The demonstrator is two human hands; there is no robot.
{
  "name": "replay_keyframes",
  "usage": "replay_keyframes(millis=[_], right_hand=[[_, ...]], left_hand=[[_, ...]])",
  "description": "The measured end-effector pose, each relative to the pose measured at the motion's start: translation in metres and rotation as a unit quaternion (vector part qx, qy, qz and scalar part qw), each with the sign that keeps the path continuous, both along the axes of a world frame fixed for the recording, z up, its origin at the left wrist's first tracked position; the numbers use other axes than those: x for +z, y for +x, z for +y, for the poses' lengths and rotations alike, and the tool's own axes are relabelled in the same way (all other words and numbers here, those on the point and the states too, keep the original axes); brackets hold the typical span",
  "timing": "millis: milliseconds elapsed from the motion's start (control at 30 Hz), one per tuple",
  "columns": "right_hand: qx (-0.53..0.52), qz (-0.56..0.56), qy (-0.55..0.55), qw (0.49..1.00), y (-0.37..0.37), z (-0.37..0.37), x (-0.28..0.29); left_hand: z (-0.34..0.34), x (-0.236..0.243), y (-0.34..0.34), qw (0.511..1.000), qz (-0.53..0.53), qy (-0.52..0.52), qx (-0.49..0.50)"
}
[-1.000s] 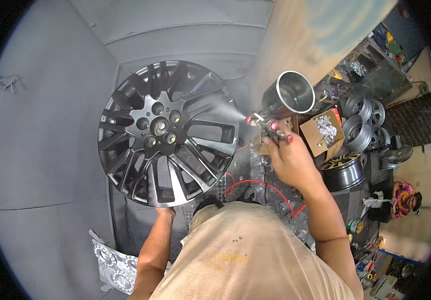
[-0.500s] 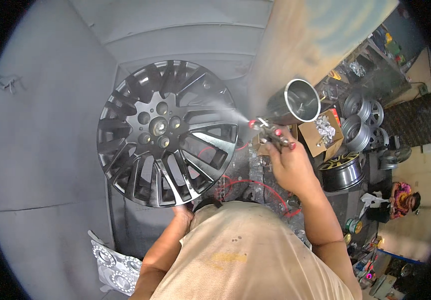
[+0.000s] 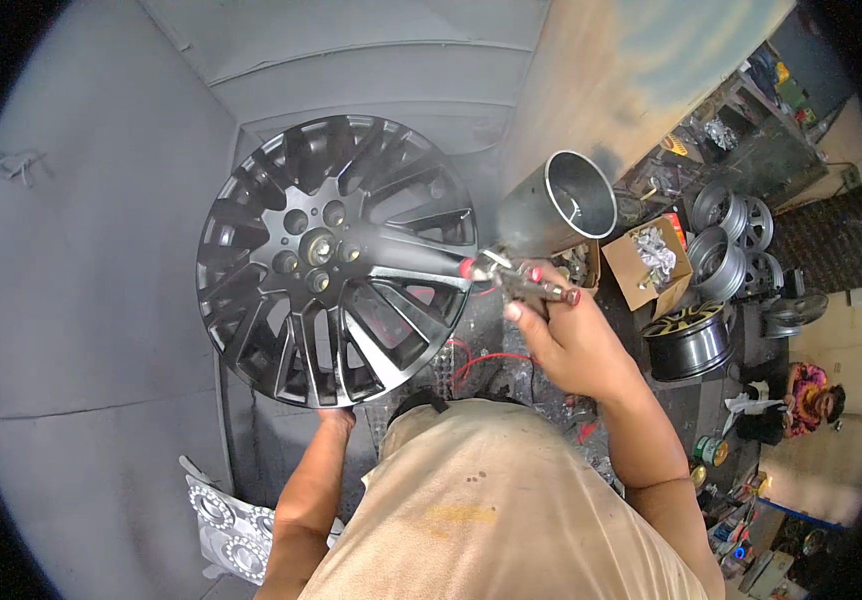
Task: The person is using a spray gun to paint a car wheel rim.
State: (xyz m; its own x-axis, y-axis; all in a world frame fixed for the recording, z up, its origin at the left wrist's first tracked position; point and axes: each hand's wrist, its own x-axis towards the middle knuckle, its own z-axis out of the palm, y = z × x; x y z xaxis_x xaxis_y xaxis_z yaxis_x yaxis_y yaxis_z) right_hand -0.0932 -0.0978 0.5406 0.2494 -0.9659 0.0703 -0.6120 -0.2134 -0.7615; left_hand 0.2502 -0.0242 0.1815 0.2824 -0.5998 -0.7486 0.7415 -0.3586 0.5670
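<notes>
A dark alloy wheel (image 3: 281, 222) faces up in front of me, with a brighter silvery spoke at its near right. My left hand (image 3: 338, 416) holds the wheel's near edge, its fingers mostly hidden beneath. My right hand (image 3: 576, 335) is closed round the handle of a spray gun (image 3: 521, 278) with red-tipped fittings. A large dark metal cup (image 3: 556, 205) is mounted on the gun and tilts open toward me. The nozzle sits close to the wheel's right edge, and a pale mist fans from it across the spokes toward the hub.
Grey walls (image 3: 101, 260) stand left and behind the wheel; a paint-marked board (image 3: 631, 70) leans at the far right. Right of me are a cardboard box (image 3: 641, 275), silver wheel rims (image 3: 719, 262) and a black-and-gold wheel (image 3: 689, 340). A red hose (image 3: 491, 357) crosses the floor. A person (image 3: 801, 400) sits farther right.
The wheel has turned clockwise, and my left hand has shifted left with its edge. My right hand has brought the spray gun left, closer to the wheel; mist now reaches the hub.
</notes>
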Motion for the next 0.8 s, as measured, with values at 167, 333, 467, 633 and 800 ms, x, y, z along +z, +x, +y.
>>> replay_keyframes(millis=[167, 333, 467, 633, 800], right_hand=[[0.026, -0.075, 0.081, 0.994, 0.008, 0.01, -0.006], [-0.054, 0.02, -0.07, 0.996, -0.002, 0.016, -0.021], [-0.107, 0.064, -0.079, 0.989, -0.02, 0.028, -0.029], [-0.193, -0.016, 0.049, 0.98, -0.049, 0.05, -0.044], [-0.211, -0.036, 0.039, 0.976, -0.083, 0.074, -0.095]], left_hand=[[-0.022, 0.021, 0.018, 0.994, 0.048, -0.102, 0.016], [-0.028, 0.036, 0.043, 0.975, 0.095, -0.198, 0.03], [-0.007, 0.003, 0.069, 0.968, 0.045, -0.241, 0.041], [0.03, -0.039, 0.015, 0.991, 0.059, 0.044, 0.114], [0.035, -0.008, -0.106, 0.988, 0.117, 0.083, 0.054]])
